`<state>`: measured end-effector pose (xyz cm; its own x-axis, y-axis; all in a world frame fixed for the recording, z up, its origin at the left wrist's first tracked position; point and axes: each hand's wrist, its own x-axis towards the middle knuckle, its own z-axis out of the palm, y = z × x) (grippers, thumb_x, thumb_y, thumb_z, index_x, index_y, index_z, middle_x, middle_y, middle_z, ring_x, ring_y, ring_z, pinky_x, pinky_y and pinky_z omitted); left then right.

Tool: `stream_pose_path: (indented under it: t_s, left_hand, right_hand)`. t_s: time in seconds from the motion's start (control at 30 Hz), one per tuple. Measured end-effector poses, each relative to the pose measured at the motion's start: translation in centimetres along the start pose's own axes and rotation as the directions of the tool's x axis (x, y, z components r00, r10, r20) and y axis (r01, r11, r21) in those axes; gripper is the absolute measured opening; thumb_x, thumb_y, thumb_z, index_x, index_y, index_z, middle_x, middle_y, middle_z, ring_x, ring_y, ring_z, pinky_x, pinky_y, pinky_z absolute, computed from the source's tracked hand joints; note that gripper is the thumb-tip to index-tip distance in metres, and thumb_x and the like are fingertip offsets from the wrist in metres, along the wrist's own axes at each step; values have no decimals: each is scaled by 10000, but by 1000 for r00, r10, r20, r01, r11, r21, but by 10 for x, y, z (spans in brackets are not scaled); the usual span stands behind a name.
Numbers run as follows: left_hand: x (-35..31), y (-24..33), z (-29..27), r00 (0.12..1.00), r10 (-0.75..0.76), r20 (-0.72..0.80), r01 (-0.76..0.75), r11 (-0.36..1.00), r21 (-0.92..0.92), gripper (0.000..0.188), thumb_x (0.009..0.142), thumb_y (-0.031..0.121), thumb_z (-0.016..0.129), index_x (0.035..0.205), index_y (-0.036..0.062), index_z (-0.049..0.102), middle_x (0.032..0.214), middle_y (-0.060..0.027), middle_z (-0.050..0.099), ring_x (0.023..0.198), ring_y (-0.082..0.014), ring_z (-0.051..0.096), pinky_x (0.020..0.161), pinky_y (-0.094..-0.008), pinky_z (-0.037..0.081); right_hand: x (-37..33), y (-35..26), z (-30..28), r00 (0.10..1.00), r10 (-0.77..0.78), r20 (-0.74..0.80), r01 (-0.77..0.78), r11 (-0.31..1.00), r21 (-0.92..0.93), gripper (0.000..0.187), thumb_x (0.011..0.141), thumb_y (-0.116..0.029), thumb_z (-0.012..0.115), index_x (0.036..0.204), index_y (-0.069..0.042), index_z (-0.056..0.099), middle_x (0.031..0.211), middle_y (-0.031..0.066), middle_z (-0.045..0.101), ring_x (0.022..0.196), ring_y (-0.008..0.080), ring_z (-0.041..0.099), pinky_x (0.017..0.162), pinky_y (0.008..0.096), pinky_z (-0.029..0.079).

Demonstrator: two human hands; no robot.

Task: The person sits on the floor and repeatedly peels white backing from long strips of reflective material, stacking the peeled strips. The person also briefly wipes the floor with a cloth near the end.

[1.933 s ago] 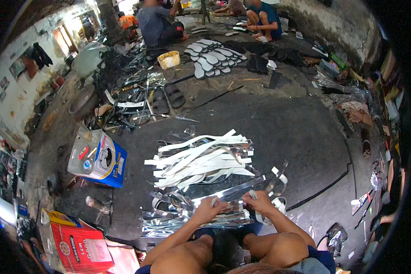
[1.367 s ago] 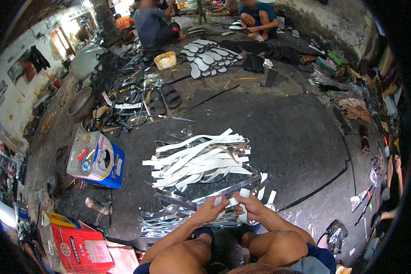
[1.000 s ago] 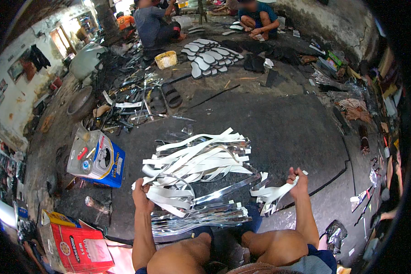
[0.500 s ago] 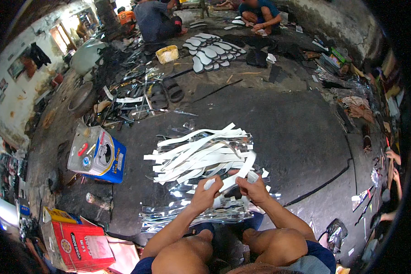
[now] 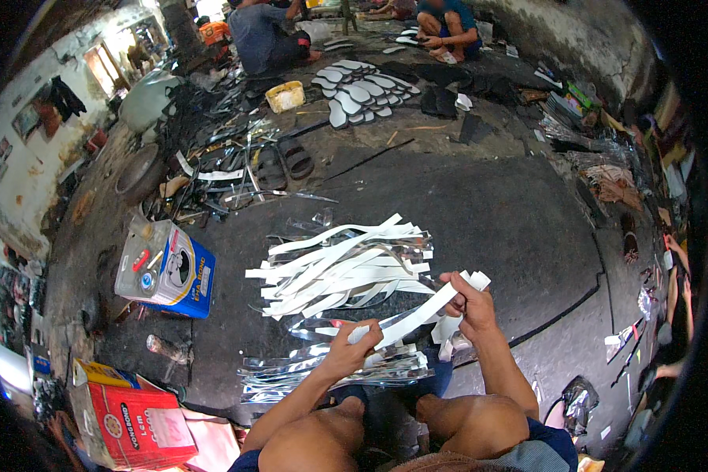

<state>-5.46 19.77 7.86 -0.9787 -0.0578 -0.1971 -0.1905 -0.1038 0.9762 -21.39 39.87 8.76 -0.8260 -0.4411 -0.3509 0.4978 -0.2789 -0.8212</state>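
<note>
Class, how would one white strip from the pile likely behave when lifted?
A white strip would probably flop, as several lie curved. It looks light, being thin and narrow. It may drag others along, since the strips overlap.

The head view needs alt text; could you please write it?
A person's left hand and right hand hold a white strip between them. A pile of white strips lies just beyond, a blue-and-white tin to its left.
</note>
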Motion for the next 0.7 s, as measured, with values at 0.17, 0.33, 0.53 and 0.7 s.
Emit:
stream_pose_path:
  t_s: [0.17, 0.33, 0.53, 0.7]
  left_hand:
    - [1, -18, -12, 997, 0, -72, -6, 996, -84, 183, 903, 206, 561, 781, 70, 576, 676, 38, 479, 605, -48, 437, 525, -227, 360]
    - [-23, -9, -82, 802, -215, -556, -229, 750, -621, 260, 889, 223, 544, 1095, 67, 571, 764, -34, 592, 677, -147, 553, 612, -282, 494]
    - [-57, -1, -188, 716, -154, -681, -583, 405, -705, 329, 839, 151, 522, 576, 175, 327, 511, 64, 319, 443, -62, 328, 476, -226, 342]
    - [-85, -18, -226, 626, -145, -766, -597, 543, -590, 323, 829, 109, 525, 574, 175, 338, 494, 43, 302, 429, -77, 314, 455, -224, 322]
  right_hand:
    - [0, 0, 0, 997, 35, -70, -33, 999, 31, 320, 937, -293, 565, 900, 16, 635, 517, -66, 330, 440, 41, 288, 403, 216, 242]
    - [41, 6, -114, 957, 90, -276, 28, 918, 395, 309, 910, -349, 588, 1002, -55, 610, 616, -44, 373, 467, 51, 298, 398, 208, 260]
    - [59, 9, -387, 609, 3, -794, 251, 948, 196, 274, 936, -361, 533, 915, -118, 658, 586, -39, 398, 443, 72, 273, 391, 217, 229]
    - [64, 9, -398, 414, -23, -910, 76, 997, 9, 255, 933, -331, 499, 864, -143, 658, 613, 15, 485, 446, 125, 338, 396, 307, 272]
